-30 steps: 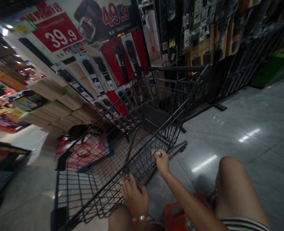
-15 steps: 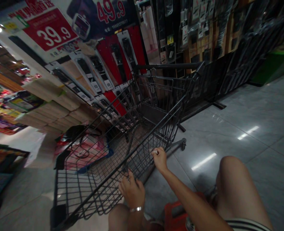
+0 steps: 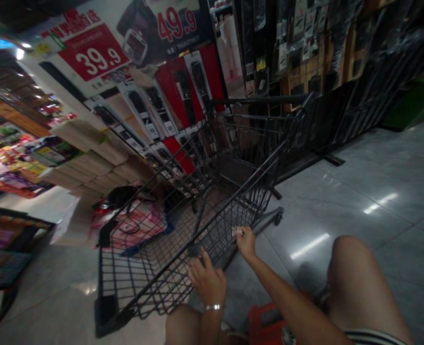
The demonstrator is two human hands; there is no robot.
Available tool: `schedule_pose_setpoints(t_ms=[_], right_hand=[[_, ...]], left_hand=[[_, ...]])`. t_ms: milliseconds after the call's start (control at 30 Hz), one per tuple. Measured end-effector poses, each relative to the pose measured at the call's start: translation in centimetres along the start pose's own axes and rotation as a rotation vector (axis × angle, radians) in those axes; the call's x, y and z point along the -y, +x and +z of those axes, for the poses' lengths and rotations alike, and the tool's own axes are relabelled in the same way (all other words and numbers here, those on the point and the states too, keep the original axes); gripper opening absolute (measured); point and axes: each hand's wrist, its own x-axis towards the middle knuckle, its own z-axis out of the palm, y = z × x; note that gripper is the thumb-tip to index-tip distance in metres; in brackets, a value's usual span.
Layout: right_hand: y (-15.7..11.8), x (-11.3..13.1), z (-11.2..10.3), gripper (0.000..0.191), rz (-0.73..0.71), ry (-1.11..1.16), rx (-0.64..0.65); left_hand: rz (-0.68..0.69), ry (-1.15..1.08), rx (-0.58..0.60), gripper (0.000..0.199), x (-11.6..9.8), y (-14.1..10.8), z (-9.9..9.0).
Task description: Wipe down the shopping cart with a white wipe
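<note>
A dark metal shopping cart [image 3: 194, 238] stands before me, its basket of wire mesh. My left hand [image 3: 207, 280], with a silver band at the wrist, lies against the near side of the basket; its fingers are stretched out and partly spread. Further along the same side, my right hand [image 3: 247, 243] is closed in a pinch on a small white piece [image 3: 238, 232]. It looks like a folded wipe or scrap of paper, too small to tell, and is right at the wires.
Belts in packs hang on a display [image 3: 161, 108] behind the cart, under price signs [image 3: 97, 57]. Pink bags [image 3: 136, 223] lie beyond the basket's left part. Below my right forearm is a red plastic object [image 3: 260, 318]. Grey tiled floor [image 3: 370, 191] spreads at right.
The whole view has shifted, so the cart and display appear further right. Both hands stay beside the same side of the basket, with little change in their pose.
</note>
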Motion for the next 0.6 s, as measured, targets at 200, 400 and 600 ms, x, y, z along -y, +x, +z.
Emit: schedule_pose_setpoints(t_ms=[200,400,600], right_hand=[[-1.2,-0.6,-1.2,0.013,0.098,0.095,-0.040],[-2.4,0.7,-0.6,0.032,0.226,0.267,-0.008],[-1.5,4.5,-0.3,0.030,0.251,0.404,-0.067]], left_hand=[[-0.021,-0.028,0.019,0.061,-1.2,-0.2,-0.6],[-0.050,-0.071,0.024,0.063,-2.5,-0.3,-0.8],[-0.038,-0.073,-0.005,0.063,-3.4,-0.3,-1.0]])
